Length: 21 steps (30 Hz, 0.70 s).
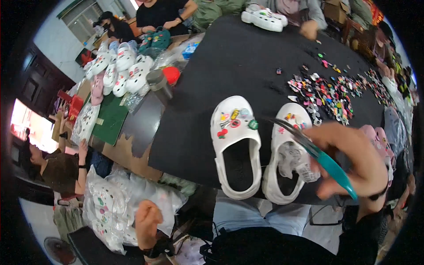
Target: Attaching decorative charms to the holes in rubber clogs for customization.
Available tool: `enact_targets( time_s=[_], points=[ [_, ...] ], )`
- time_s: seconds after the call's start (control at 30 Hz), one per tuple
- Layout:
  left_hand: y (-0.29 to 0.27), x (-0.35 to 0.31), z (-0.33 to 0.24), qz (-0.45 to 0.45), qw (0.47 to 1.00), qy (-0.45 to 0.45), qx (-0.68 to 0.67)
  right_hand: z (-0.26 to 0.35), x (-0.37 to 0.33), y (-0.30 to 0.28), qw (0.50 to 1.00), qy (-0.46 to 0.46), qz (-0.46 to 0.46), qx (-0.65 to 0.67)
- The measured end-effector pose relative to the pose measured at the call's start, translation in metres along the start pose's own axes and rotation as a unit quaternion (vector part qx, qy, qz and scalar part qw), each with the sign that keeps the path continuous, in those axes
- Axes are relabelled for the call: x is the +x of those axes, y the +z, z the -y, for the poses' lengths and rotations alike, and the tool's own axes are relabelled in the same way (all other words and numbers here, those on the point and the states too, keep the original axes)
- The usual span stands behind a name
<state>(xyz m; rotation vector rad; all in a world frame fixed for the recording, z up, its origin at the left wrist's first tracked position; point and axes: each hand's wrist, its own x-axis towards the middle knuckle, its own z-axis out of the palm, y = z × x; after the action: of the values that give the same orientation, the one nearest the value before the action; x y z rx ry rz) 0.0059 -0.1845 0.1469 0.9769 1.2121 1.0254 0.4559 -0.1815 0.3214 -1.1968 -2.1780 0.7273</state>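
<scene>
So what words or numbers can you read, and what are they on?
None I can read.
Label by the plastic in the right shoe: dark print, too small.
Blue packet: too blurred to tell if there's writing.
Charm pile: too tiny to tell.

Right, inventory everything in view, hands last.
Front clogs: two, white, table's near edge
Plastic wad: one, clear, in right clog
Charms: uncountable, multicoloured, table's right side
Tabletop: one, black, centre
Curved tool: one, teal-handled, tip over right clog
Far clogs: apparently two, white, table's far edge
Stacked clogs: several, mostly white, upper left
Board: one, green, left
Bagged clogs: several, white, lower left
Co-workers: several, mixed clothing, around the room
Left hand: one, bare, lower left
Right hand: one, bare, gripping tool
</scene>
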Motion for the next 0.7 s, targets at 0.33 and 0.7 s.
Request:
enact_targets(
  time_s=[0.33,0.7],
  points=[
    [-0.097,-0.082,0.200,-0.077,0.933,-0.349,0.040,-0.041,0.189,0.118,0.957,-0.073,0.197,-0.199],
    [-0.192,-0.287,0.386,-0.345,0.795,-0.497,-0.050,-0.085,0.259,0.163,0.952,0.156,0.229,-0.131]
  ],
)
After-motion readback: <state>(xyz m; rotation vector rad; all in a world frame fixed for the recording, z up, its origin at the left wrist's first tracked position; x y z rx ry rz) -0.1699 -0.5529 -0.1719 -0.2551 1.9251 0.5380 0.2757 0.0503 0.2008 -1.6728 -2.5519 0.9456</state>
